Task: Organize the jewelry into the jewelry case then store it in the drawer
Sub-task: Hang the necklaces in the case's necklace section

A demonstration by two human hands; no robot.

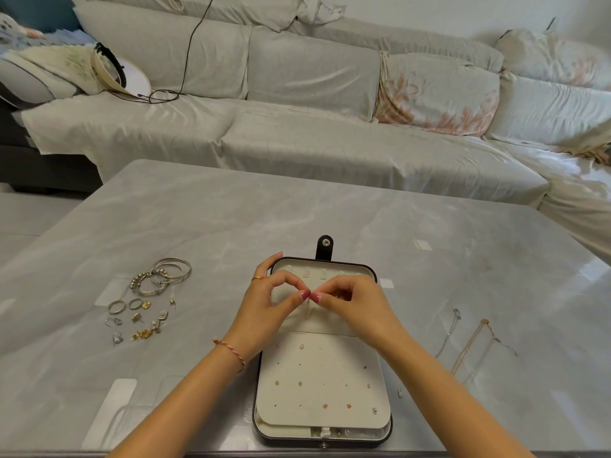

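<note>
The jewelry case [322,375] lies open on the table [330,219], near its front edge. Both hands meet above the case's upper half. The left hand [264,309] and right hand [353,305] each pinch, thumb to forefinger, a thin chain [310,307] hanging between them. Bangles [165,274], rings and earrings [142,320] lie to the left; two necklaces [469,342] lie to the right.
</note>
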